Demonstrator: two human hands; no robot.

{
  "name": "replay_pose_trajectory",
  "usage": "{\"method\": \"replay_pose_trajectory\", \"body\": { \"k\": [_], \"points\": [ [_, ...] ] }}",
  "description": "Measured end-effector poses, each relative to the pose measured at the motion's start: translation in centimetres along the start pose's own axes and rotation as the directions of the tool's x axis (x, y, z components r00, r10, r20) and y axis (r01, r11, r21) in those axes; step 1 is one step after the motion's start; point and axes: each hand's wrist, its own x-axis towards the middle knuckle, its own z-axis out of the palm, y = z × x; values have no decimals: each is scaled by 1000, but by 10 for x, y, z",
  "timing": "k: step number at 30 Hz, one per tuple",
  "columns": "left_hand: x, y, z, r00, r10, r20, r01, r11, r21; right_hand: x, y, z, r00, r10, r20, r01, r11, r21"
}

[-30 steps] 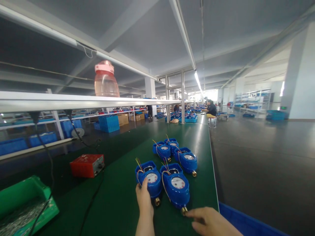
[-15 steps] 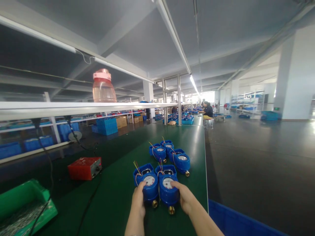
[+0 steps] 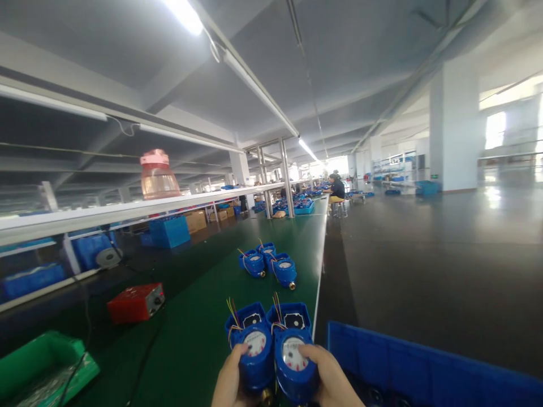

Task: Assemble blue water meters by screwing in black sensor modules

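Observation:
My left hand (image 3: 227, 384) is wrapped round a blue water meter (image 3: 252, 347) with a white dial and coloured wires. My right hand (image 3: 328, 379) grips a second blue water meter (image 3: 293, 353) pressed against the first. Both meters sit low at the near edge of the green table (image 3: 199, 333); I cannot tell whether they rest on it or are lifted. A cluster of three more blue meters (image 3: 269, 263) lies farther along the table.
A blue crate (image 3: 424, 373) stands to my right below the table edge. A red box (image 3: 133, 302) with a cable and a green bin (image 3: 42, 364) lie to the left. A shelf carries a pink jar (image 3: 158, 175). A person (image 3: 337, 189) sits far down the line.
Both hands have closed on the two nearest meters and drawn them toward me and to the right, away from the cluster. The view has swung right.

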Motion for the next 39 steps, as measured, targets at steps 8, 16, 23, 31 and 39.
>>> {"method": "replay_pose_trajectory", "body": {
  "k": [8, 16, 23, 31, 39],
  "points": [
    [-55, -52, 108, 959, 127, 254, -133, 991, 9, -77, -63, -100, 970, -218, -111, 234, 957, 169],
    [-21, -172, 207, 877, -122, 465, 99, 992, 73, -98, -96, -237, 868, -163, -469, 268, 949, 167],
    [85, -335, 206, 837, -439, 326, 376, 895, 239, -43, -20, -386, 819, 142, -555, 13, 964, 266],
    [203, -496, 167, 753, -657, 28, 610, 714, 344, 34, 73, -519, 745, 416, -521, -278, 904, 325],
    [322, -599, 126, 813, -582, 5, 548, 768, 331, 142, 149, -627, 692, 519, -502, -442, 854, 274]
  ]
}}
